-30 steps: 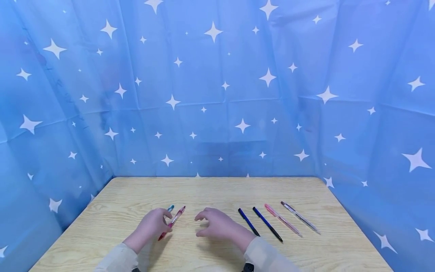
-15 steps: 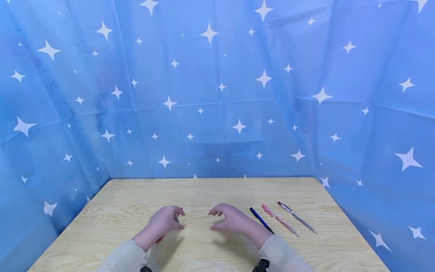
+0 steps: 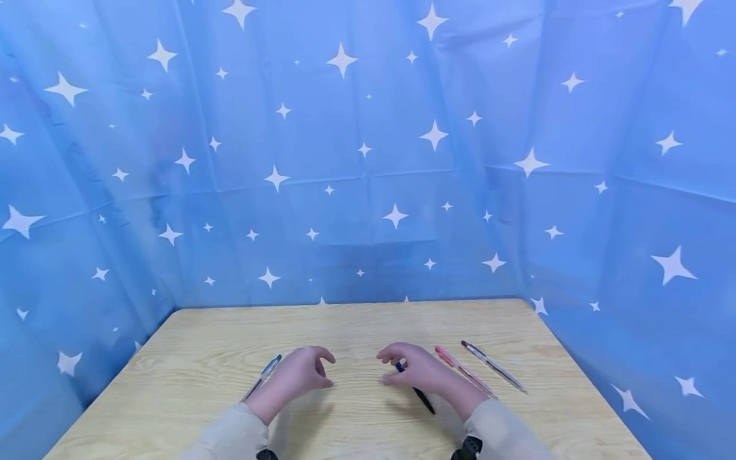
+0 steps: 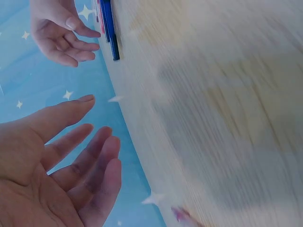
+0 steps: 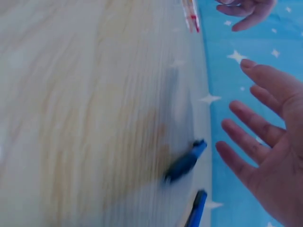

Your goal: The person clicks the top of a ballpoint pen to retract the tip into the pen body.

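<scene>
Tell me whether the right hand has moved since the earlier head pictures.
Yes. Judged against the table, the right hand has moved to the right in the head view, closer to the pink pen.

The wrist views show a blurred, shadowed tabletop [image 5: 71, 94].
</scene>
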A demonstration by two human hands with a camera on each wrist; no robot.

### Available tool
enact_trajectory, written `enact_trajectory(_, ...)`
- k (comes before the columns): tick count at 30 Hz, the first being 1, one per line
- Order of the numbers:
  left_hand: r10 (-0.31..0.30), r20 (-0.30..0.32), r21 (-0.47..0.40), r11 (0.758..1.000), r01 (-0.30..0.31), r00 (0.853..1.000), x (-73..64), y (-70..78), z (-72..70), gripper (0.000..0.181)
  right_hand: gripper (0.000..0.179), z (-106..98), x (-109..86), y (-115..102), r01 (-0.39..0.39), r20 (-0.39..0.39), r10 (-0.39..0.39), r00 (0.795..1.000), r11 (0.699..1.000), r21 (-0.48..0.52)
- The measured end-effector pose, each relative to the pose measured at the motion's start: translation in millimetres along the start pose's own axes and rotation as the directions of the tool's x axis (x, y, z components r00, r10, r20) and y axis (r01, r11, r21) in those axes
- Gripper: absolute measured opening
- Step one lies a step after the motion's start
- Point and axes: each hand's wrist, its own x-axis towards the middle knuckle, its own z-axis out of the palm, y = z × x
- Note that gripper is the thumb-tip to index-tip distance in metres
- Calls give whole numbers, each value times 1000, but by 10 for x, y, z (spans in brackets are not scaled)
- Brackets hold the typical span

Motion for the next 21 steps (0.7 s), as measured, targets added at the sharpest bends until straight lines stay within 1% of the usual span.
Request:
enact_trajectory(4, 27, -5, 1, 1000, -27, 1000, 49, 81, 107, 37, 42, -86, -92, 63, -18, -2, 18, 1000, 999, 28)
enact_trajectory(8, 65, 2, -1, 998, -65, 998, 101, 154, 184, 36, 42, -141, -172, 137, -31, -28, 30, 999, 999, -33)
enact_trajectory(11, 90, 12, -24, 996, -90, 996, 136, 194, 238, 36, 42, -158, -205, 205, -34, -32, 32, 999, 997, -66)
enact_trajectory(12, 95, 11, -29, 995, -94, 995, 144, 207, 254, 35, 43, -163, -215, 223, -32, -28, 31, 999, 998, -62)
enact_trajectory(15, 95, 30, -45, 995, -94, 995, 178, 250, 313, 36, 44, -174, -244, 259, -26, -25, 25, 999, 998, -55)
enact_trajectory(21, 117, 77, -74, 991, -111, 990, 237, 316, 429, 37, 44, -209, -307, 293, -20, -20, 19, 1000, 997, -78)
